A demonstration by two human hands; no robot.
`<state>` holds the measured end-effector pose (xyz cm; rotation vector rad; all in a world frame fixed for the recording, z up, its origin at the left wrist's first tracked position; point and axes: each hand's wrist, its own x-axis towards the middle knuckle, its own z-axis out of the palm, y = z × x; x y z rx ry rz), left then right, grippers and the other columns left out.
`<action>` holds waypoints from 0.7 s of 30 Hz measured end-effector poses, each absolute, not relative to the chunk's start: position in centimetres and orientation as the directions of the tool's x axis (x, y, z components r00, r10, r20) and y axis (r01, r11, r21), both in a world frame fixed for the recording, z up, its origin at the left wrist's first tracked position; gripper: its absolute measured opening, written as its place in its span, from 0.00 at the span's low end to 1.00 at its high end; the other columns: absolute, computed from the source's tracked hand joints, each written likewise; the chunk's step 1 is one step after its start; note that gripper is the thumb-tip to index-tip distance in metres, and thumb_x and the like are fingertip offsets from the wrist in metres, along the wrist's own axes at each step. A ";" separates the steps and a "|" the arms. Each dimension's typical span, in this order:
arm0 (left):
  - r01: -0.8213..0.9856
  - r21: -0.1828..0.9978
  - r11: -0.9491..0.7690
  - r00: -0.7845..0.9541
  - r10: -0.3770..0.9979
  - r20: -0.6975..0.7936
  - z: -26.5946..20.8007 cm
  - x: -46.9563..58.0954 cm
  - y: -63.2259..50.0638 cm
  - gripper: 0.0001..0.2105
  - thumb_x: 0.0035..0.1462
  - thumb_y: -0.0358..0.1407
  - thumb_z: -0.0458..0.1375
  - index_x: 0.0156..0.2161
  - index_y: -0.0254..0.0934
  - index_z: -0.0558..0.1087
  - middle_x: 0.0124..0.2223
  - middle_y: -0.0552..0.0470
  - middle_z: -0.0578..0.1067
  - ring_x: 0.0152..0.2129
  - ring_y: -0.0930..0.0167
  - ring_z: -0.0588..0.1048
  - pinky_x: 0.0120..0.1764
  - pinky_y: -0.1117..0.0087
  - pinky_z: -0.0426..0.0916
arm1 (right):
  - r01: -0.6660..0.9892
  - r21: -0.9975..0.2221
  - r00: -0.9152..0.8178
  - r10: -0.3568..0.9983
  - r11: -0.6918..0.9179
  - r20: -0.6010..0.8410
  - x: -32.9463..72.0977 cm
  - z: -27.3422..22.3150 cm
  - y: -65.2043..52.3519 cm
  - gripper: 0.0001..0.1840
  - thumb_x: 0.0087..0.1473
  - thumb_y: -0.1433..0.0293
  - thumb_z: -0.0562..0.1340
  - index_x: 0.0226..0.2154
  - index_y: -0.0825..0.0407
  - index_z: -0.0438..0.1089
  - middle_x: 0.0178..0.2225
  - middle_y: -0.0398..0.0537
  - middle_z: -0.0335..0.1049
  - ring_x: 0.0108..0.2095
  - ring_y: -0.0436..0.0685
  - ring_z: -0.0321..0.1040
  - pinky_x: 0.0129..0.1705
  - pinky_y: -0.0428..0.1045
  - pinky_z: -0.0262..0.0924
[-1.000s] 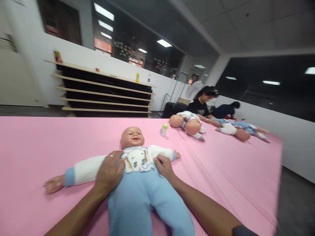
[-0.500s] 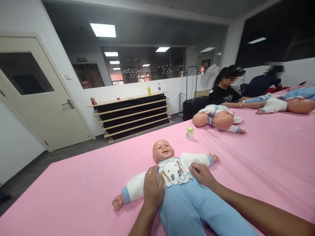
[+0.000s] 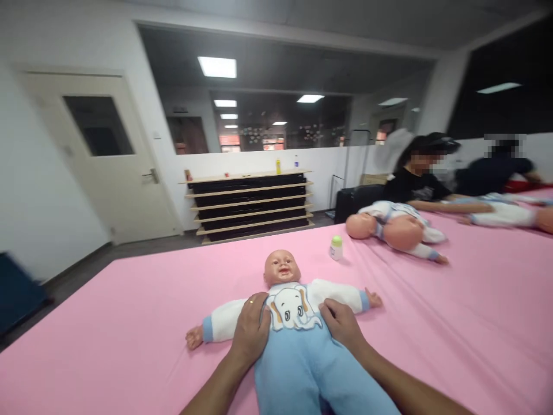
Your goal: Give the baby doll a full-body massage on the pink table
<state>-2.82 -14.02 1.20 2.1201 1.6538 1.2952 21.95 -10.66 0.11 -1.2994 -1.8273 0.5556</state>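
Note:
A baby doll (image 3: 294, 357) lies on its back on the pink-covered table (image 3: 129, 323), head away from me and arms spread out. It wears a white and blue outfit with an elephant on the chest. My left hand (image 3: 252, 325), with a ring on one finger, curves over the doll's side at the armpit. On the opposite side, my right hand (image 3: 342, 324) grips the outfit beside the chest, its fingers curled. The fingertips of both hands are partly hidden. Beyond the doll's outstretched arm stands a small white bottle with a green cap (image 3: 336, 249).
More dolls (image 3: 404, 230) lie at the right, partly overlapping. A co-worker in a black shirt (image 3: 417, 187) sits there with an arm on the table; another person (image 3: 496, 167) is farther right. A stack of black and wooden boards (image 3: 254, 204) stands behind the table, left of a black chair (image 3: 356, 202).
The camera view has turned left, shifting the room rightward in the picture. My hands stay at the doll's sides, and the doll appears in nearly the same pose.

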 end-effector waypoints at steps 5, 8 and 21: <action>0.731 0.566 -0.380 0.007 0.835 0.551 1.2 -2.6 -14.6 0.14 0.62 0.32 0.47 0.51 0.36 0.69 0.48 0.42 0.74 0.47 0.64 0.71 0.53 0.56 0.66 | 0.580 -0.720 -0.143 0.918 0.380 0.369 22.2 -0.4 -10.7 0.26 0.58 0.49 0.49 0.19 0.49 0.51 0.18 0.40 0.55 0.23 0.52 0.57 0.27 0.48 0.50; 0.738 0.570 -0.361 -0.008 0.840 0.543 1.4 -2.4 -14.7 0.15 0.63 0.33 0.46 0.51 0.37 0.69 0.47 0.42 0.74 0.46 0.64 0.71 0.52 0.55 0.67 | 0.554 -0.735 -0.150 0.916 0.390 0.373 22.2 -0.4 -10.5 0.27 0.57 0.46 0.49 0.19 0.49 0.52 0.17 0.41 0.56 0.22 0.53 0.57 0.26 0.48 0.52; 0.742 0.582 -0.333 -0.005 0.866 0.501 1.8 -2.3 -14.9 0.15 0.64 0.34 0.45 0.52 0.39 0.68 0.49 0.43 0.73 0.47 0.65 0.71 0.51 0.57 0.67 | 0.516 -0.763 -0.230 0.921 0.390 0.315 22.3 -0.8 -10.5 0.24 0.61 0.51 0.48 0.20 0.49 0.53 0.20 0.42 0.58 0.23 0.53 0.59 0.29 0.48 0.53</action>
